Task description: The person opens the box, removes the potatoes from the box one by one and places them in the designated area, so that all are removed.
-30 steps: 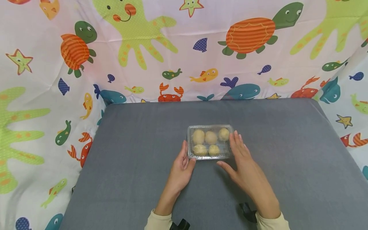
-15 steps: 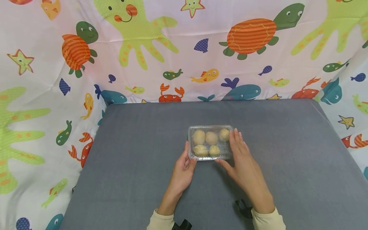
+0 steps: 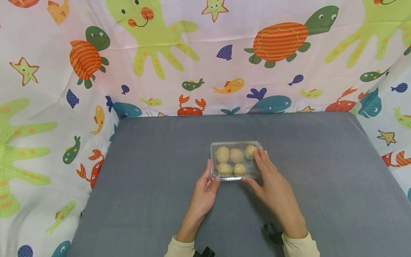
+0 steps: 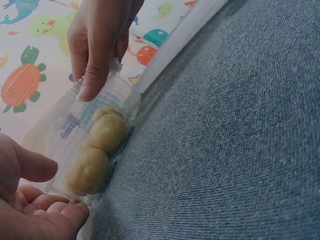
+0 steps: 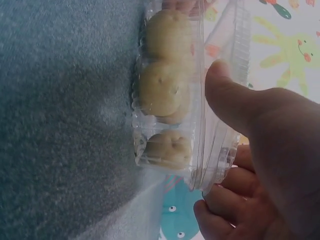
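We see the left hand [image 3: 203,194] angled inward, fingers and thumb clamped on the clear container [image 3: 232,179]; the right hand [image 3: 273,188], palm down, clasps its right end.

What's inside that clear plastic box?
The clear plastic box holds five round, yellowish, potato-like things: three in the far row, two in the near. What lies beneath them is hidden, and the right hand covers part of one end.

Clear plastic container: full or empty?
Partly full: the head view shows five potatoes inside the clear plastic container, with a gap at its near right corner.
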